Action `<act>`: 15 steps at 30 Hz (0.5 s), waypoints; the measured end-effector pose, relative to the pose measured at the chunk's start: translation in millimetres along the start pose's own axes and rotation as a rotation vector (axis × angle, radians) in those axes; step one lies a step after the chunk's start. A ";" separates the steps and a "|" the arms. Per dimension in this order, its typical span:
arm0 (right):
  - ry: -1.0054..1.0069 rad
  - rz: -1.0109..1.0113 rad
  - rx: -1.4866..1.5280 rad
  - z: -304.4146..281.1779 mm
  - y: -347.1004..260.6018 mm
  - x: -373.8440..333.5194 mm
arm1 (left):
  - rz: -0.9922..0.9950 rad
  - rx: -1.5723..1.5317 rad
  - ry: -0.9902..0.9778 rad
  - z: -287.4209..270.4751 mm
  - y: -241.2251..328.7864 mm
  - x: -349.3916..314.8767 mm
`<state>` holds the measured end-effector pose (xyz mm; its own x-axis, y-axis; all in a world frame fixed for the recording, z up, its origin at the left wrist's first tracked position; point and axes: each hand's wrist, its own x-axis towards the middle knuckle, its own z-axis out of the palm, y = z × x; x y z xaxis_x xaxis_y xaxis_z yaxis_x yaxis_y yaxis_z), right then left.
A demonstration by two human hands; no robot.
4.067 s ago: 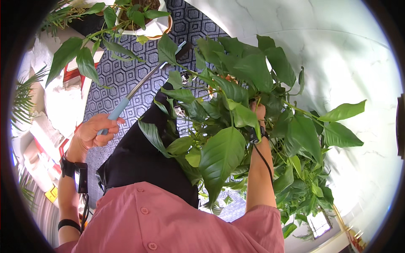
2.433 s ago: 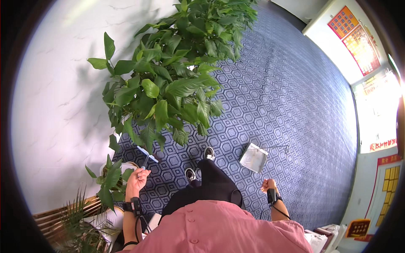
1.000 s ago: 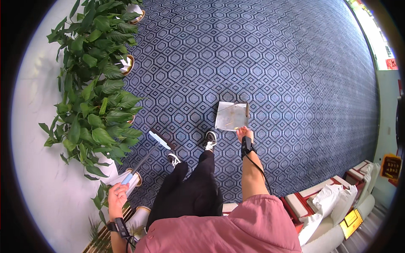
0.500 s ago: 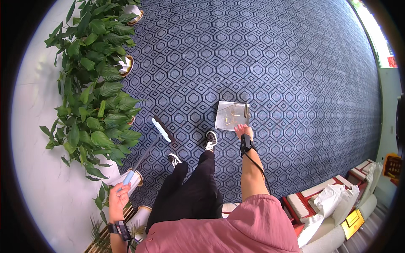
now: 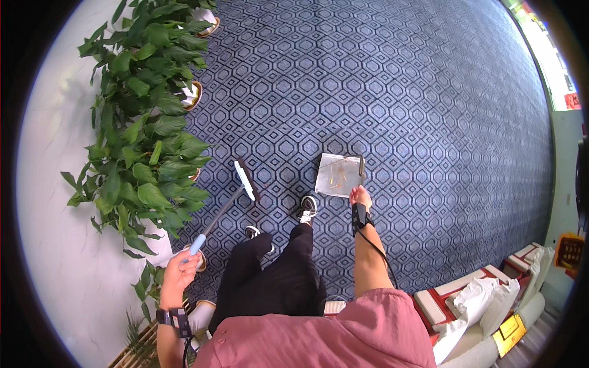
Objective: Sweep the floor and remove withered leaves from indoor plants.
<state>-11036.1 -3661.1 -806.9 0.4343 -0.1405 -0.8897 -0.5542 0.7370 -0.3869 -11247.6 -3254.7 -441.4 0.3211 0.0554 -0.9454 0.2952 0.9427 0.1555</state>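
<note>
My left hand [image 5: 179, 270] is closed round the light-blue grip of a broom [image 5: 219, 216]. Its grey shaft slants away to a white head with dark bristles, in front of my left foot. Ahead of my right foot lies a clear, greyish dustpan [image 5: 328, 178] with thin yellowish and brownish scraps [image 5: 340, 178] in it. A dark handle [image 5: 362, 166] stands at its right side. At the near right corner of the pan my right hand [image 5: 361, 197] has its fingers curled in on that handle, whose gripped part is hidden.
Patterned blue carpet [image 5: 399, 110] covers the floor. Leafy potted plants [image 5: 141, 122] line the white wall [image 5: 55, 184] on the left. At the lower right stands red-and-white furniture [image 5: 442, 300] with white cloths or bags [image 5: 475, 300] and a yellow packet [image 5: 509, 334].
The fingers of my right hand, spread before, have closed. The broom head has moved right and turned more upright, and my left hand has risen slightly with it.
</note>
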 end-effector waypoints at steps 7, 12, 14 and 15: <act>-0.505 0.387 -0.289 10.4 53.0 -81.1 | -0.183 0.300 -0.181 21.2 11.9 27.0; -0.821 0.888 -0.547 98.0 131.1 -239.6 | -0.243 0.479 -0.379 13.2 12.8 34.9; -0.719 1.064 -0.715 120.8 158.7 -275.0 | -0.175 0.770 -0.387 5.7 5.3 50.9; -0.864 1.149 -0.609 124.3 171.6 -275.9 | -0.198 0.892 -0.423 15.4 2.4 45.7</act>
<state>-11162.8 -3413.8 -597.6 -0.2658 0.8554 -0.4446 -0.9635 -0.2206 0.1517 -11218.3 -3255.0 -479.9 0.4347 -0.3605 -0.8253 0.8885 0.3214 0.3276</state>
